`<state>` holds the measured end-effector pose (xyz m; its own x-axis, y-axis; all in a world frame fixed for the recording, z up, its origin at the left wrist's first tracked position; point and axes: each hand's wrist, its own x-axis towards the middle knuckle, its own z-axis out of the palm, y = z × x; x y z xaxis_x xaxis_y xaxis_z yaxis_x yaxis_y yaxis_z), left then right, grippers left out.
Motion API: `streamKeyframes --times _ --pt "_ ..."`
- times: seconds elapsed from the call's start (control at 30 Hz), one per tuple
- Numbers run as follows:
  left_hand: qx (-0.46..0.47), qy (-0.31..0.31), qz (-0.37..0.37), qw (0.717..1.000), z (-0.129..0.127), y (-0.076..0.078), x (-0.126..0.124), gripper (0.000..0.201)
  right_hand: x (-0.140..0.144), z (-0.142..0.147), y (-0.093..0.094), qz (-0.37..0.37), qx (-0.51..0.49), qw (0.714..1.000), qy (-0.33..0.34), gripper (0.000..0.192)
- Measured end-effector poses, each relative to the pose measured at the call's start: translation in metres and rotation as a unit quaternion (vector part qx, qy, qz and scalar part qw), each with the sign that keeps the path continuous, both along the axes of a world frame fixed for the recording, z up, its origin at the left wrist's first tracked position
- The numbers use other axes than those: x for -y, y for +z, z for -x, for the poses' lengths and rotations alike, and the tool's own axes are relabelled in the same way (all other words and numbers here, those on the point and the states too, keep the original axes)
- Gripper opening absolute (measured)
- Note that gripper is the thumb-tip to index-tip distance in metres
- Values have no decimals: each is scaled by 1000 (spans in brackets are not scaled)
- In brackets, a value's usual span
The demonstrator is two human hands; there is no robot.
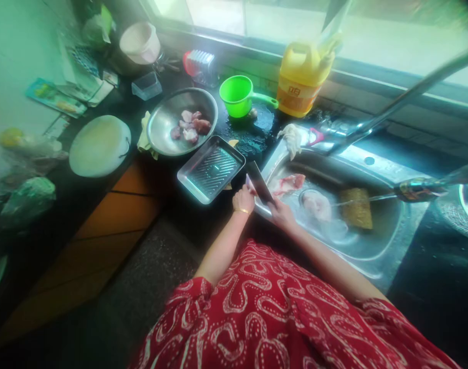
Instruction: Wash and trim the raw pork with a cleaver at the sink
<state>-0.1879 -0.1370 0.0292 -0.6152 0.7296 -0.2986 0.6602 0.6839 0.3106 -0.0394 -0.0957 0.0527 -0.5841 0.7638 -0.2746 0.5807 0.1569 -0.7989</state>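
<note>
My right hand (282, 212) grips the handle of a wide cleaver (259, 183) at the left edge of the steel sink (376, 251). My left hand (243, 199) is closed just left of the blade, pinching a pale scrap of meat at the sink's rim. A slab of raw pink meat (291, 183) lies just beyond the blade, inside the sink. A round steel bowl (162, 128) on the dark counter holds several raw meat chunks (190, 127). A rectangular metal tray (211, 168) sits between the bowl and my left hand.
In the sink are a pale lump (317, 205), a brown scrubber (357, 207) and a running tap (406, 97). A green scoop (239, 96), yellow oil jug (301, 77), round white board (99, 146) and pink cup (141, 42) stand on the counter.
</note>
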Motion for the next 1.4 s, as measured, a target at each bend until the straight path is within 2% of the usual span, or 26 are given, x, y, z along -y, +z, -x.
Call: streamKeyframes --times 0.1,0.2,0.3,0.47,0.57,0.73,0.9,1.0,1.2,1.3,1.4 --pt "-23 -64 67 995 8 6 -3 34 2 3 -5 8 -30 999 -40 42" --pt "-23 -131 83 988 15 7 -6 35 3 2 -9 21 -52 996 -74 43" --pt "-21 -166 85 982 19 6 -8 36 6 -2 -11 19 -65 994 -89 43" --pt "-3 -171 86 981 20 8 -12 47 11 -6 -19 14 -53 996 -67 42" --pt "-5 -185 80 980 22 10 -11 47 12 -5 -23 14 -47 998 -48 43" --pt "-16 -247 59 967 30 9 -10 49 4 8 -26 -10 -37 999 -26 44" --pt "-26 -306 44 951 35 4 -10 43 -12 33 -22 -59 -64 996 -12 43" --pt "-19 -308 45 950 37 3 -11 43 -17 51 -18 -77 -91 993 -19 42" --pt "39 -267 54 961 23 5 -7 44 -26 86 -16 -100 -125 981 -110 31" --pt "94 -208 70 971 13 6 -2 47 -39 81 -12 -112 -124 971 -169 29" --pt "119 -163 73 977 11 8 0 49 -47 56 -5 -114 -125 970 -175 30"
